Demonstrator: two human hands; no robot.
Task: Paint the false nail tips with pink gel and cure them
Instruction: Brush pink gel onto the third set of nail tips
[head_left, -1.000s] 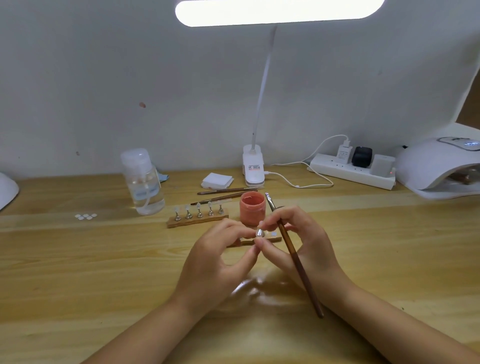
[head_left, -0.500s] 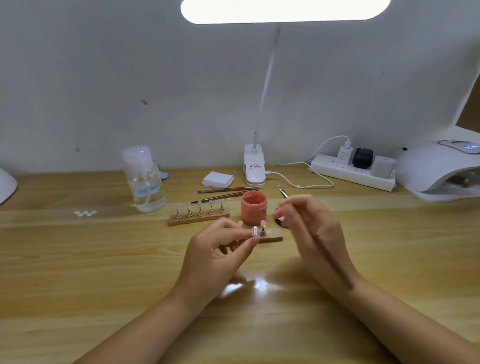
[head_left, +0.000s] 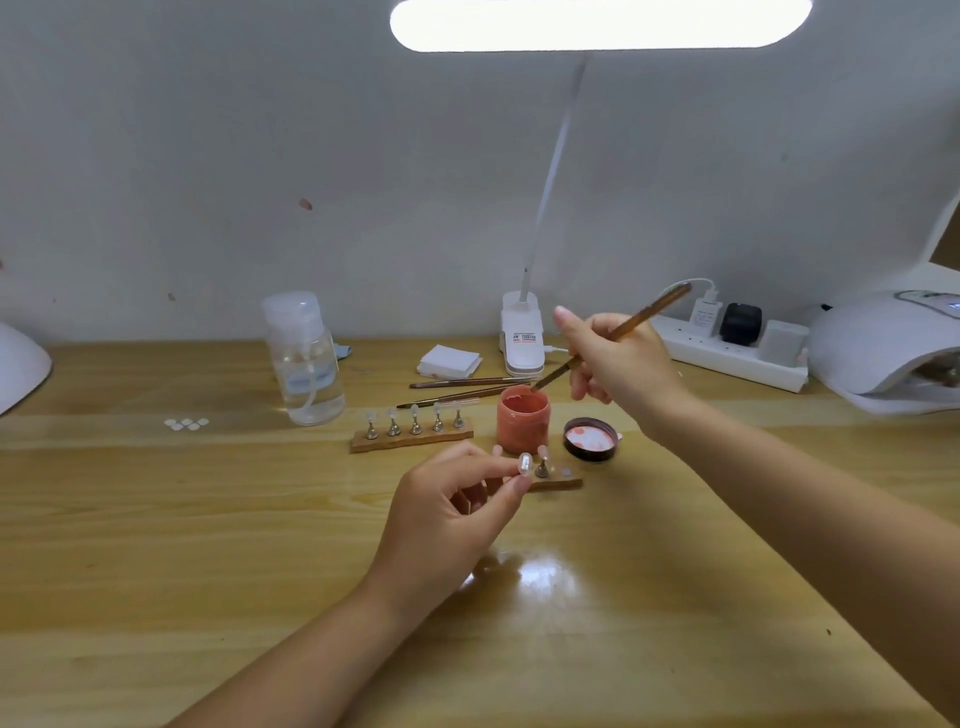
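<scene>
- Standing left of the open pink gel jar (head_left: 523, 420), a wooden strip holder (head_left: 411, 439) carries five clear false nail tips on metal pegs, all seemingly unpainted.
- Pinching one clear nail tip on its metal stand (head_left: 525, 464) just in front of the jar, the left hand (head_left: 453, 519) has thumb and forefinger closed on it; this tip looks bare too.
- Dipping toward the jar's rim, a brown wooden-handled brush (head_left: 613, 335) is gripped by the right hand (head_left: 621, 366).
- Lying right of the jar is its dark lid (head_left: 591, 439); far right sits the white curing lamp (head_left: 883, 348).
- Painting seems barely begun, and curing remains.
</scene>
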